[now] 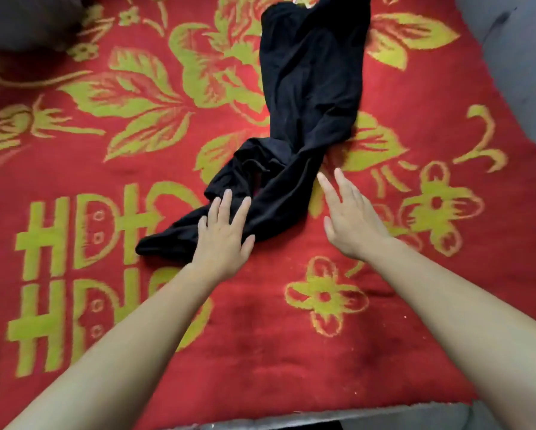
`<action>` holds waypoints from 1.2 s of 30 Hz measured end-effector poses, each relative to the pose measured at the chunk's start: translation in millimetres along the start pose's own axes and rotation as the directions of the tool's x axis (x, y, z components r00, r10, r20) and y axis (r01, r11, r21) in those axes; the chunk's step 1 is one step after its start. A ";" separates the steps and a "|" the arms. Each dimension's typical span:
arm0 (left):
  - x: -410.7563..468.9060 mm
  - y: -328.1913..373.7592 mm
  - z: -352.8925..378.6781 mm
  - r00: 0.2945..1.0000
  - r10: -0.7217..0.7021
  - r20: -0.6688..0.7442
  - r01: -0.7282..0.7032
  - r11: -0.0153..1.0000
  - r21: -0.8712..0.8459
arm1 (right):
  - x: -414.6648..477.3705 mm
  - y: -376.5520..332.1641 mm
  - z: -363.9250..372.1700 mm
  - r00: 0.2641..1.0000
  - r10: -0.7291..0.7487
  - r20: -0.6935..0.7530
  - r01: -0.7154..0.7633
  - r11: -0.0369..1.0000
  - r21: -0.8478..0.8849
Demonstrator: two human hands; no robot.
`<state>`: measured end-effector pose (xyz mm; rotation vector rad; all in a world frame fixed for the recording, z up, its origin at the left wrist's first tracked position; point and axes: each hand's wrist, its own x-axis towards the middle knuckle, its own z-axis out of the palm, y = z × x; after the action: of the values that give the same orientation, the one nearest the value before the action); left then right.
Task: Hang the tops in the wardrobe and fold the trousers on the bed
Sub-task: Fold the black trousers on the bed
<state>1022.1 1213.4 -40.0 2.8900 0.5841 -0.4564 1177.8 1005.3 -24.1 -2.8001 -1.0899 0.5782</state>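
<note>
Black trousers, red-and-yellow floral blanket

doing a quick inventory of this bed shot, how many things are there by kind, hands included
black trousers: 1
hands: 2, left hand flat on the trousers, right hand open beside them
red flowered blanket: 1
grey bundle at the top left, maybe a pillow: 1
total: 5
</note>
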 end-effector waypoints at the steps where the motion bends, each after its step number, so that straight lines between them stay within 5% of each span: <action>1: 6.9 -2.1 19.5 0.999 -0.017 0.032 0.018 0.999 -0.029 | 4.4 -0.6 14.5 1.000 0.005 0.023 -0.005 1.000 0.009; 4: 10.4 -7.7 73.0 0.992 -0.070 0.109 0.074 0.997 -0.030 | 21.5 -2.2 47.4 0.999 0.047 -0.005 -0.047 0.998 0.035; 10: 10.1 -3.9 108.7 0.992 -0.091 -0.089 0.088 0.995 -0.040 | 96.4 3.2 43.3 0.947 0.056 -0.317 -0.070 0.997 -0.032; 13: 11.4 -7.5 109.6 0.992 -0.075 -0.105 0.075 0.997 -0.005 | 121.1 -1.6 39.1 0.982 -0.071 -0.177 0.042 0.986 -0.164; 17: 11.6 -5.2 103.7 0.991 -0.082 -0.106 0.078 0.996 -0.047 | 94.4 -16.0 40.3 0.984 -0.005 -0.178 -0.015 0.994 -0.111; 23: 10.8 -14.3 79.7 0.969 -0.159 -0.188 0.097 0.948 -0.302 | -20.0 -41.9 96.2 0.991 -0.007 0.135 0.011 1.000 -0.023; 27: 3.1 -28.1 59.6 0.966 -0.225 -0.130 0.096 0.775 -0.625 | -76.5 -53.9 119.9 0.984 -0.034 0.178 0.035 0.999 -0.004; 29: -0.6 -28.1 49.1 0.928 -0.265 -0.261 0.048 0.781 -0.623 | -99.4 -60.9 129.0 0.953 -0.083 0.292 0.088 0.996 -0.004; 32: 11.3 -10.1 35.0 0.868 -0.125 -0.481 -0.095 0.909 -0.407 | -125.2 -66.4 137.9 0.882 -0.180 0.435 0.176 0.983 0.050; 36: 53.4 29.7 27.7 0.919 0.250 -0.303 -0.319 0.926 -0.203 | -136.6 -62.2 129.8 0.795 -0.213 0.569 0.197 0.976 0.090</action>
<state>1073.6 1199.3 -80.6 2.7441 0.2190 0.0568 997.4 952.8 -88.1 -2.4767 -1.4341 1.4629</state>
